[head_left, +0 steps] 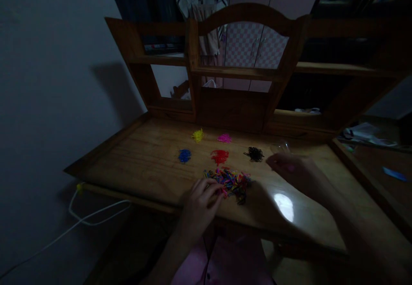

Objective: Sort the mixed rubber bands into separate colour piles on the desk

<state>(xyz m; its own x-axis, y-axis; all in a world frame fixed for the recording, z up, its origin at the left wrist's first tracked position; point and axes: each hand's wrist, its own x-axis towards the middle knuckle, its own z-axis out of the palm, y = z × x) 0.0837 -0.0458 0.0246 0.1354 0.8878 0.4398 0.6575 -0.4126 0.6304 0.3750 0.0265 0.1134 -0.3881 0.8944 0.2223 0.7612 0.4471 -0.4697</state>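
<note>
A mixed heap of small coloured bands (pixel 230 180) lies on the wooden desk (pixel 148 165). Behind it sit sorted little piles: yellow (pixel 197 135), pink (pixel 224 138), blue (pixel 184 155), red (pixel 219 156) and black (pixel 254 153). My left hand (pixel 201 205) rests at the heap's left edge, fingers curled and pinching into the bands. My right hand (pixel 288 168) hovers to the right of the black pile, blurred by motion, fingers drawn together with something pink between them.
A wooden hutch with shelves (pixel 244 68) rises at the desk's back. A white cable (pixel 93 216) hangs off the left front corner beside the wall. A clear plastic bag (pixel 280 147) lies behind my right hand. Papers (pixel 367 134) lie at the right.
</note>
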